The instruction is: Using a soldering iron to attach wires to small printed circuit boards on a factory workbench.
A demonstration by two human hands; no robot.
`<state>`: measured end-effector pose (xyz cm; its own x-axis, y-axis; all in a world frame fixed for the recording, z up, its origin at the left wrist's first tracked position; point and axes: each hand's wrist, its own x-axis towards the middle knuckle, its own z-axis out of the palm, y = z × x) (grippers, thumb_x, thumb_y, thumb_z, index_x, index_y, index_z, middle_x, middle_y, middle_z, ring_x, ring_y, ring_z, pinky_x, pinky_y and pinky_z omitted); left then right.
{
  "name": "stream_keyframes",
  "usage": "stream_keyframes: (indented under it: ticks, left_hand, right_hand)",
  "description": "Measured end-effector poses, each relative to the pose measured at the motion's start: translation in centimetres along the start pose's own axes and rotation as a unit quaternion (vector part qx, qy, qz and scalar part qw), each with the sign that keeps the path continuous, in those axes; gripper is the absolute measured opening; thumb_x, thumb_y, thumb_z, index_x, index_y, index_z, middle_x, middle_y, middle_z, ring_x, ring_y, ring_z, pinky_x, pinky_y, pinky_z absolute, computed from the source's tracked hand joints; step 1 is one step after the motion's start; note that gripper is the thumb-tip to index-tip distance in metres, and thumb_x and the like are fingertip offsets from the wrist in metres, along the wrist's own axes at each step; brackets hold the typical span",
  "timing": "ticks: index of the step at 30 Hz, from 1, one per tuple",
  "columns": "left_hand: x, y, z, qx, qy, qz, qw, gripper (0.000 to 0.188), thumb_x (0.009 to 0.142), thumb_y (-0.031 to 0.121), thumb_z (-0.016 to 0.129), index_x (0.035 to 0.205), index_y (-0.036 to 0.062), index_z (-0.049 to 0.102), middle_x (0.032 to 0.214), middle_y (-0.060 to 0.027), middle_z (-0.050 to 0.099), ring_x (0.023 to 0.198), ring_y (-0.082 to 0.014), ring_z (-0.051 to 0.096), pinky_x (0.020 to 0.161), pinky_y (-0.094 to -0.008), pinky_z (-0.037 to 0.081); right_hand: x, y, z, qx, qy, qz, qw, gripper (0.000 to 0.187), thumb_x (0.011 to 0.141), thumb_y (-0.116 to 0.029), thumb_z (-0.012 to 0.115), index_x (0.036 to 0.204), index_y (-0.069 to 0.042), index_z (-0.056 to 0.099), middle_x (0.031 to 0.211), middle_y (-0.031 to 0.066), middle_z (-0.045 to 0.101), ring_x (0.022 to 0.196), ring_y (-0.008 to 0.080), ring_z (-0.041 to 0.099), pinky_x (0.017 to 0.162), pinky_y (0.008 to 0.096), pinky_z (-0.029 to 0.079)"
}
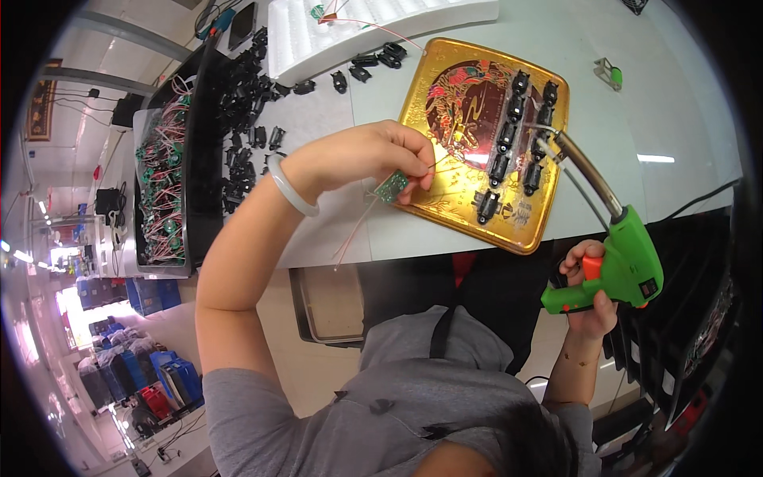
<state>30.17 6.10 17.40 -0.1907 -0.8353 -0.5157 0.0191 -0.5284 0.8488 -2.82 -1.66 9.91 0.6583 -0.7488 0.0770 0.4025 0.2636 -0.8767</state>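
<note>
Left fingers (412, 164): board (390, 188); right fingers (585, 250): soldering gun (636, 258)

The left fingers (416, 146) pinch a small green circuit board (391, 187), its thin pinkish wires (353, 230) trailing below them. The right fingers (578, 254) wrap the handle of a green soldering gun (636, 258), beside its orange trigger (592, 267); its metal tube reaches up and left from them. Between both sets of fingers lies a gold decorated tray (509, 234) bearing black housings (498, 169) in two rows. Left of the left fingers, more black housings (246, 91) scatter the surface (636, 119), near a black bin (204, 222) of wired circuit boards (165, 171). Above them sits a white foam tray (445, 11).
</note>
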Motion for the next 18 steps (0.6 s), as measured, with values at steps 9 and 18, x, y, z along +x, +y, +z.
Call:
stream_keyframes:
  ticks: [9,18]
  left_hand:
    - [-1.0,4.0,0.5,0.486,-0.026,-0.027,0.873,0.011,0.078,0.008,0.056,0.08,-0.0008,0.061,0.066,-0.0081,0.06,0.06,-0.0143,0.057,0.058,-0.0245,0.044]
    - [0.3,0.4,1.7,0.307,0.07,0.063,0.947,0.013,0.086,0.011,0.048,0.08,-0.0001,0.052,0.065,-0.0005,0.051,0.063,-0.0074,0.049,0.059,-0.0221,0.041]
  right_hand:
    - [-2.3,-0.7,-0.2,-0.09,0.032,0.021,0.995,0.058,0.068,-0.035,0.063,0.107,0.005,0.047,0.098,0.0154,0.047,0.083,0.0184,0.047,0.071,0.029,0.04]
    - [-2.7,0.0,0.2,-0.081,0.025,0.027,0.996,0.058,0.07,-0.041,0.061,0.104,0.005,0.048,0.098,0.0171,0.048,0.083,0.0194,0.048,0.071,0.0294,0.04]
